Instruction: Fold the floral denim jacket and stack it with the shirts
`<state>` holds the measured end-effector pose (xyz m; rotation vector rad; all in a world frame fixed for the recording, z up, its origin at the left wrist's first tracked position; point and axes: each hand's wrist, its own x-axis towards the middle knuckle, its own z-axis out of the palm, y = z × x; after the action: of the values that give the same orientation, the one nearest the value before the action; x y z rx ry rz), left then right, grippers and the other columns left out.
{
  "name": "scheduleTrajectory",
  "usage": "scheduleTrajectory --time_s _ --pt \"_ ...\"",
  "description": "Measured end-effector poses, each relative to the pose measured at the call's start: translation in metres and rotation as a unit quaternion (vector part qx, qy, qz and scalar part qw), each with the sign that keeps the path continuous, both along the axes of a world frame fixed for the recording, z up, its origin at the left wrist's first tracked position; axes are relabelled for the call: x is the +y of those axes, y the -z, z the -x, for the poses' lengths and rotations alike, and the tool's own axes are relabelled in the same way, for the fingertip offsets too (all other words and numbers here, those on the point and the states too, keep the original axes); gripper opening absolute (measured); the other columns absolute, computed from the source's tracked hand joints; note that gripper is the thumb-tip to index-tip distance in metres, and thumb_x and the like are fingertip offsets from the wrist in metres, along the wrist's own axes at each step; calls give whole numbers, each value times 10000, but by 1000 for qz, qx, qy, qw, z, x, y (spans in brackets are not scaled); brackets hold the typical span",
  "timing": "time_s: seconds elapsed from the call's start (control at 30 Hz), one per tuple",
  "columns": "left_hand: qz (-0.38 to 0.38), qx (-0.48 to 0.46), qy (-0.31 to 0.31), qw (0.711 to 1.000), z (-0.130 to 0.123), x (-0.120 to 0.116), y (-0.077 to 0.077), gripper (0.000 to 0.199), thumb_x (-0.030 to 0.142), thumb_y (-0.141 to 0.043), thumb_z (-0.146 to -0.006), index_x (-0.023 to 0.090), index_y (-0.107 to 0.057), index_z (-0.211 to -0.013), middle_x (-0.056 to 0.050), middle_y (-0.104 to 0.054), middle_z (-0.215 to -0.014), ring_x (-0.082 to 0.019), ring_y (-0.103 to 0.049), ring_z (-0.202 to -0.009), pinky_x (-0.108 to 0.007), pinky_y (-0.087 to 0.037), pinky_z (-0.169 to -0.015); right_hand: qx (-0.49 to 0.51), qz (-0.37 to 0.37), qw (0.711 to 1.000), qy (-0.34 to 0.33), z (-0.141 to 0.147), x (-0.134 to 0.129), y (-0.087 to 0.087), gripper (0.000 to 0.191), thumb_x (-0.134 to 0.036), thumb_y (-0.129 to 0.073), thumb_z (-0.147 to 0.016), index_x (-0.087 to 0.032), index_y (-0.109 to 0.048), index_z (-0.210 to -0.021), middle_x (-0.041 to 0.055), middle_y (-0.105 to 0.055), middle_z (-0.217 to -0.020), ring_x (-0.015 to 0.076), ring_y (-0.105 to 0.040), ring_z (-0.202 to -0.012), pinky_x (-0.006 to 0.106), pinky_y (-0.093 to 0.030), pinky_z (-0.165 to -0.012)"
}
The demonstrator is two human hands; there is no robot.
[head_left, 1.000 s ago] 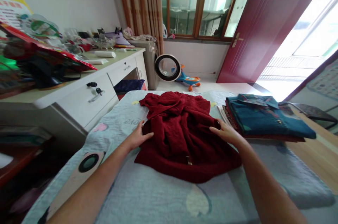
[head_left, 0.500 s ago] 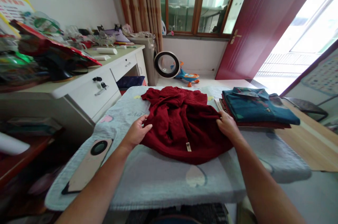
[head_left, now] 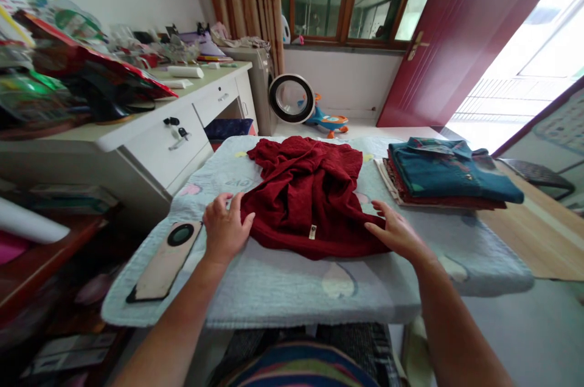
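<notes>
A dark red garment (head_left: 301,192) lies rumpled on the cloth-covered table, with a small pale label near its front hem. My left hand (head_left: 225,227) rests at the garment's left edge, fingers spread and thumb against the fabric. At the right edge, my right hand (head_left: 396,230) has its fingers apart, its thumb over the cloth. Neither hand grips the fabric. A phone-like beige object with a round black part (head_left: 165,262) lies left of my left forearm. Beyond my right hand sits a stack of folded clothes, a blue denim shirt (head_left: 449,171) on top.
The table wears a pale blue quilted cover (head_left: 283,302). At the left stands a white desk (head_left: 159,156) crowded with bags and small items. Behind the table are a washing machine with its round door open (head_left: 292,98) and a blue-orange ride-on toy (head_left: 329,123). A red door (head_left: 438,28) stands open.
Both hands have loosened their pinch on the garment and their fingers have spread. The front hem lies flatter and a bit narrower. The view has tilted slightly.
</notes>
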<state>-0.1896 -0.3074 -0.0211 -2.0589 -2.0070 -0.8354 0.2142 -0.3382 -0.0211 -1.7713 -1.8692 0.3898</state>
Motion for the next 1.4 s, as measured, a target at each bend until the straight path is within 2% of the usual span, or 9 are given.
scheduleTrajectory --time_s 0.13,0.23,0.5,0.7,0.97,1.07,1.2,1.3,1.4 --pt "206 -63 154 964 -5 -26 7 465 365 -507 -869 222 -517 -1311 2 -636 -739 -194 -614 -708 -292 -454 -700 -128 24 990 51 -21 -22 -1 396 -506 -628 -773 -210 -652 -1035 112 -658 -1005 283 -620 -982 371 -463 -847" --pt "302 -77 256 915 -20 -34 10 522 340 -553 -831 236 -528 -1342 22 -655 -679 -179 -626 -640 -258 -432 -629 -130 82 985 72 -19 -29 -2 332 -542 -605 -792 -224 -655 -876 74 -665 -805 239 -636 -782 310 -441 -692" --pt "204 -55 231 950 -53 -23 24 340 178 -474 -853 243 -673 -1120 -62 -733 -1024 -231 -683 -933 -328 -499 -855 66 31 995 66 -10 -25 1 173 -330 -523 -784 -211 -637 -837 20 -648 -706 182 -576 -639 288 -424 -580" --pt "32 -80 192 978 -45 -26 22 358 179 -438 -878 242 -633 -1171 -73 -685 -1023 -232 -636 -970 -351 -483 -912 297 -45 945 131 -19 -28 3 281 -425 -568 -790 -208 -617 -961 13 -664 -798 175 -605 -682 297 -525 -633" --pt "249 -45 278 926 -27 -47 25 440 379 -588 -836 236 -632 -1250 -81 -671 -956 -244 -646 -895 -337 -497 -829 97 53 986 121 -28 -47 26 249 -408 -596 -723 -214 -656 -867 48 -708 -832 228 -637 -773 344 -489 -740" --pt "286 -130 240 919 -20 -49 18 495 444 -524 -877 252 -535 -1333 -27 -679 -884 -203 -660 -788 -305 -499 -769 122 47 981 140 -27 -54 21 258 -422 -605 -710 -218 -657 -861 49 -712 -837 220 -650 -770 322 -490 -715" --pt "250 -192 75 946 -7 -42 19 675 511 -490 -879 188 -318 -1446 -42 -669 -883 -238 -674 -774 -356 -506 -748 197 52 966 160 -23 -59 15 280 -461 -550 -759 -207 -643 -830 6 -643 -641 160 -542 -501 286 -433 -521" --pt "221 -213 -21 951 4 -30 30 842 540 -538 -840 125 -177 -1478 -118 -664 -994 -309 -675 -933 -439 -505 -830 200 -15 963 182 -15 -61 11 280 -453 -538 -796 -202 -655 -840 11 -643 -645 159 -543 -528 282 -427 -543" --pt "142 -227 -65 961 11 -15 41 924 531 -631 -765 86 -210 -1456 -230 -545 -1267 -355 -566 -1184 -486 -450 -976 95 -137 966 195 2 -61 0 258 -417 -551 -823 -198 -689 -834 39 -676 -725 197 -586 -702 319 -439 -699"
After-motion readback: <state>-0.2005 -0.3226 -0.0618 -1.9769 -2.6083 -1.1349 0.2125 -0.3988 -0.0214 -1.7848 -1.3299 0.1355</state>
